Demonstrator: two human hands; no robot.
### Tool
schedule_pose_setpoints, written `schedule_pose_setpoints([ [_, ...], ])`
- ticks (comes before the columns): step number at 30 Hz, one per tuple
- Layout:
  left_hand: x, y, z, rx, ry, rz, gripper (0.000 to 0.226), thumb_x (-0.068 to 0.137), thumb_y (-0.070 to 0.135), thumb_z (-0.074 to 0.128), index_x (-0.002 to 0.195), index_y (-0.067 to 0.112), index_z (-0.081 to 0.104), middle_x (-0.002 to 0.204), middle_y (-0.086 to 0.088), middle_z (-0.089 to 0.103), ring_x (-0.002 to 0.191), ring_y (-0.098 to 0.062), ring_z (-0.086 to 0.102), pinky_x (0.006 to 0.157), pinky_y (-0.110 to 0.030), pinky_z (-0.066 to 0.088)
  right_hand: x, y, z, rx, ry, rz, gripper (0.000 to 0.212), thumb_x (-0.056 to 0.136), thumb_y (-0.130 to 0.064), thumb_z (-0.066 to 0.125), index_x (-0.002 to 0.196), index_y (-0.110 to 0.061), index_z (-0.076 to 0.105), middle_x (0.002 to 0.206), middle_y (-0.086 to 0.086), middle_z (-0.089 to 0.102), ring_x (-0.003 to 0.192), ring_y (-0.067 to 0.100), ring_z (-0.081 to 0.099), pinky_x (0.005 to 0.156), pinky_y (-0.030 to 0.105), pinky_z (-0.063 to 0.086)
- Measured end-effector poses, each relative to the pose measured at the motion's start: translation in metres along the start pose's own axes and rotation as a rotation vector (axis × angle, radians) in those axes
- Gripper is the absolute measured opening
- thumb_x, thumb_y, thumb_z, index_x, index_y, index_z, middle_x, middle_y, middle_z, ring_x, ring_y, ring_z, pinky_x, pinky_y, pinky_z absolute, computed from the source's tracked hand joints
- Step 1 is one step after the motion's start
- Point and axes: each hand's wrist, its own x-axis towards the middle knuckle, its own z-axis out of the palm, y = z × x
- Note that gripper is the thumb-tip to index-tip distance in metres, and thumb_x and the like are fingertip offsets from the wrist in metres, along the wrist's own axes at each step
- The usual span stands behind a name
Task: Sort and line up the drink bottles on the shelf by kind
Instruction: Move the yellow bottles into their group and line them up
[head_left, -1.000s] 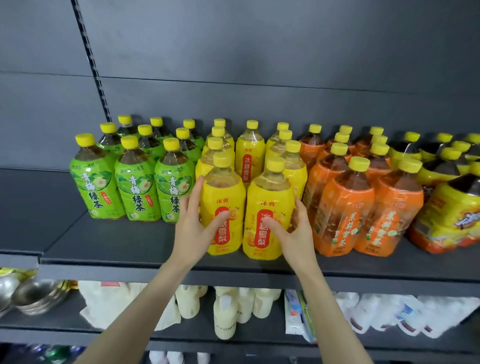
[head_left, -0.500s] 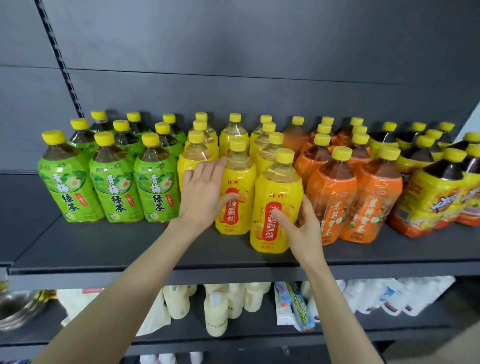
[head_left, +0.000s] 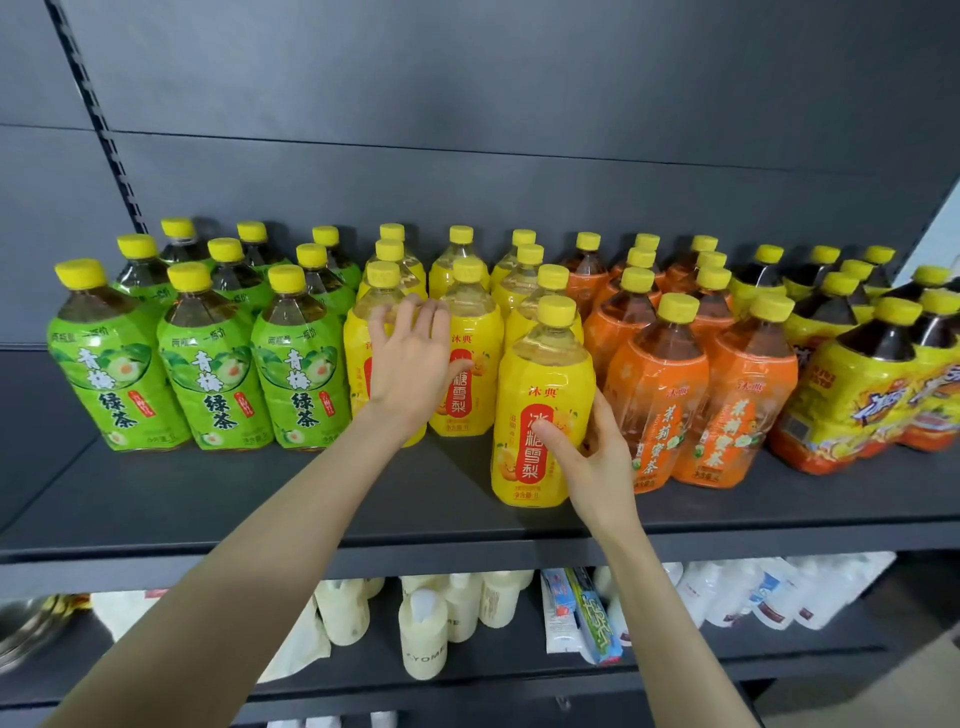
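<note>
2 orange bottles (head_left: 657, 400) crowd right hand (head_left: 597, 465) gripping yellow bottle (head_left: 540, 374).

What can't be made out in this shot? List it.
Head view:
Leftmost front yellow-labelled plastic bottle: label covered by the left hand.
Right hand fingers: tips behind the foremost yellow-labelled plastic bottle.
Shrink-wrapped yellow pack of dark bottles: cut by the right edge.
Lower-shelf cream bottles: print blurred.

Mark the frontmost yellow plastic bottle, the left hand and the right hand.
frontmost yellow plastic bottle (head_left: 543, 384): head view, upper label.
left hand (head_left: 410, 369): head view, back of hand.
right hand (head_left: 597, 465): head view, back of hand.
</note>
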Motion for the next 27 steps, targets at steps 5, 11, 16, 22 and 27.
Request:
schedule_pose_setpoints([
  [5,0.001,0.002,0.001,0.040,-0.052,-0.017,0.068,0.091,0.052,0.050,0.137,0.003,0.041,0.138,-0.013,0.048,0.131,-0.031,0.038,0.106,-0.050,0.024,0.001,-0.002,0.005,-0.143,0.039,0.017,0.078,0.071,-0.060,0.067,0.141,-0.037,0.041,0.125,-0.016,0.044,0.116,0.001,0.049,0.090,0.023,0.047],
  [11,-0.041,-0.014,-0.011,-0.809,0.262,-0.159,0.032,0.095,0.028,0.052,0.117,0.007,0.063,0.111,-0.007,0.062,0.103,-0.019,0.056,0.085,-0.020,0.036,0.004,-0.003,0.026,-0.149,0.025,0.024,0.085,0.067,-0.061,0.068,0.142,-0.030,0.041,0.129,-0.005,0.048,0.120,0.010,0.051,0.098,0.036,0.050],
  [16,-0.050,-0.018,-0.020,-1.135,0.033,-0.124,0.044,0.090,0.043,0.056,0.132,0.030,0.048,0.120,0.008,0.054,0.099,0.004,0.054,0.077,-0.009,0.046,0.007,-0.010,0.061,-0.088,0.045,0.030,0.072,0.067,-0.056,0.074,0.125,-0.026,0.044,0.124,-0.004,0.059,0.113,0.011,0.058,0.095,0.040,0.052],
  [22,-0.045,-0.025,-0.010,-0.929,0.053,-0.005,0.062,0.085,0.037,0.060,0.142,0.021,0.041,0.121,-0.001,0.049,0.106,-0.007,0.050,0.084,-0.019,0.050,0.010,0.002,0.062,-0.342,-0.134,-0.031,0.085,0.080,-0.034,0.076,0.149,-0.024,0.026,0.145,-0.001,0.042,0.132,0.015,0.041,0.107,0.040,0.041],
  [27,-0.042,-0.020,-0.006,-0.808,0.105,-0.002,0.062,0.085,0.034,0.061,0.140,0.013,0.043,0.124,-0.010,0.055,0.113,-0.017,0.051,0.091,-0.027,0.045,0.013,0.009,0.062,-0.497,-0.045,-0.052,0.093,0.076,-0.039,0.078,0.150,-0.026,0.024,0.143,0.002,0.045,0.123,0.020,0.050,0.099,0.043,0.047],
])
